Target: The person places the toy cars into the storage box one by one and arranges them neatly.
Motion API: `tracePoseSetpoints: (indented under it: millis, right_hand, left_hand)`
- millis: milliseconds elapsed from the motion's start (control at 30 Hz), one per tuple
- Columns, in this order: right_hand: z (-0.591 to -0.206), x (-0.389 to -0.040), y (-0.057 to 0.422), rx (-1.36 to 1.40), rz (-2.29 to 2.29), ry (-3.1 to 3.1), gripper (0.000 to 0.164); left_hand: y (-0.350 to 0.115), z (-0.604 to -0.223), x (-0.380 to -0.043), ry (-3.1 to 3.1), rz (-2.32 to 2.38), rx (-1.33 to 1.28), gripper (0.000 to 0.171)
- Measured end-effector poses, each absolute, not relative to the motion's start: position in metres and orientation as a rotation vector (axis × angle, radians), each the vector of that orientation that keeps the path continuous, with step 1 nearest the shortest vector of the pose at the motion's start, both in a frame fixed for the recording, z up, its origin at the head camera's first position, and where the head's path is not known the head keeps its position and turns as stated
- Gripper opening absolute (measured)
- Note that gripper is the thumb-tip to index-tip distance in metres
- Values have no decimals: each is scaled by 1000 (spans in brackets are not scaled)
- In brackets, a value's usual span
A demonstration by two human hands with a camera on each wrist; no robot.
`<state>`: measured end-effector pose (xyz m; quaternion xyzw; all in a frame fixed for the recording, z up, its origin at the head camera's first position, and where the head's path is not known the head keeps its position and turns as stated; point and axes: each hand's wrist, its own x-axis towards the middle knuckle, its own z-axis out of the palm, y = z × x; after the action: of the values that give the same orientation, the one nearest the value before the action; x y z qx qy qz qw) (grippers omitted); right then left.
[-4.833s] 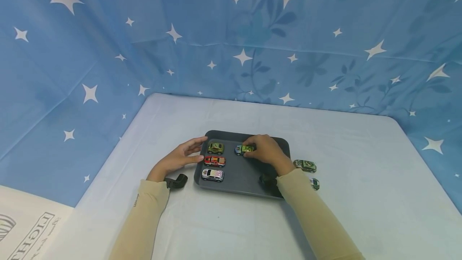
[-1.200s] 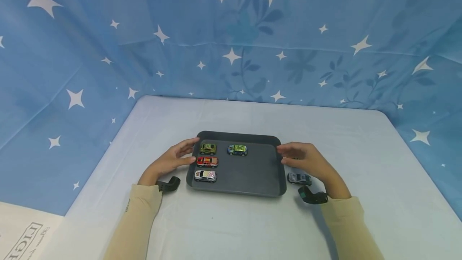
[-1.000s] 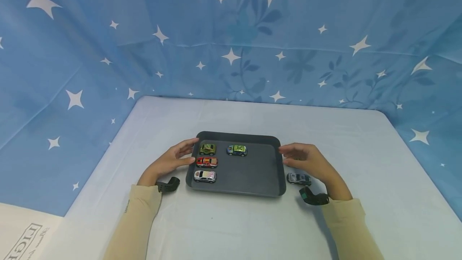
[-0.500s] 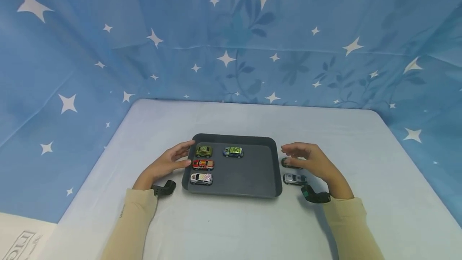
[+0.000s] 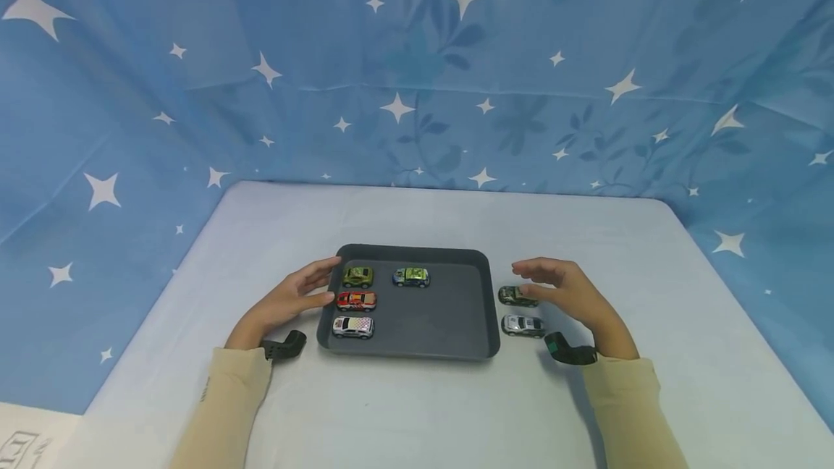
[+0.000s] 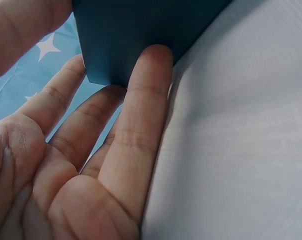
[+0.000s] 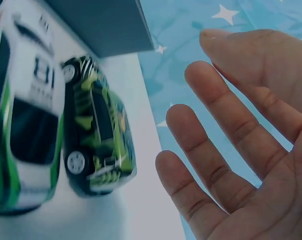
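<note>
My left hand (image 5: 293, 300) rests its fingertips against the left wall of a dark grey tray (image 5: 423, 355); the left wrist view shows straight fingers at the tray's outer wall (image 6: 116, 30). In the tray's left part stand an olive-green toy car (image 5: 358, 277), a red toy car (image 5: 356, 301) and a white toy car (image 5: 353, 327). A green and blue toy car (image 5: 411, 277) stands near the back wall. My right hand (image 5: 567, 292) hovers with relaxed fingers and nothing in them, overlapping a camouflage toy car (image 7: 101, 130) right of the tray. Nearer me stands a white and green toy car (image 7: 36, 110).
A white-covered table (image 5: 404, 411) bears the tray and cars. Behind it hangs a blue curtain (image 5: 326, 42) with white stars. Dark devices are strapped to both wrists, such as the left wrist camera (image 5: 285, 345).
My right hand has let go of the green and blue car in the tray, moved to the tray's right rim, then come away from it. My left hand stays at the left wall.
</note>
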<state>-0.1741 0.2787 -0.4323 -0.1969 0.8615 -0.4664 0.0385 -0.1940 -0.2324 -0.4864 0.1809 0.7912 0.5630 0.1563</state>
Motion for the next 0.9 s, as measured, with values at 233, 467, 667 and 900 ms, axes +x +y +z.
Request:
tracePoseSetpoints:
  millis: [233,467,667,900]
  right_hand:
    - [-438,-175,285,-552,-1431,2633,35]
    - [-445,-176,290,-516,-1419,2646,35]
    - [-449,-178,292,-500,-1421,2621,36]
    - [-450,-180,290,-514,-1381,2616,38]
  left_hand:
    - [-234,-485,-191,2270,1608,503,80]
    - [-233,-486,-190,2270,1610,509,78]
    - [-233,-488,-191,2282,1608,505,77]
    - [-232,-487,-193,2269,1621,518,77]
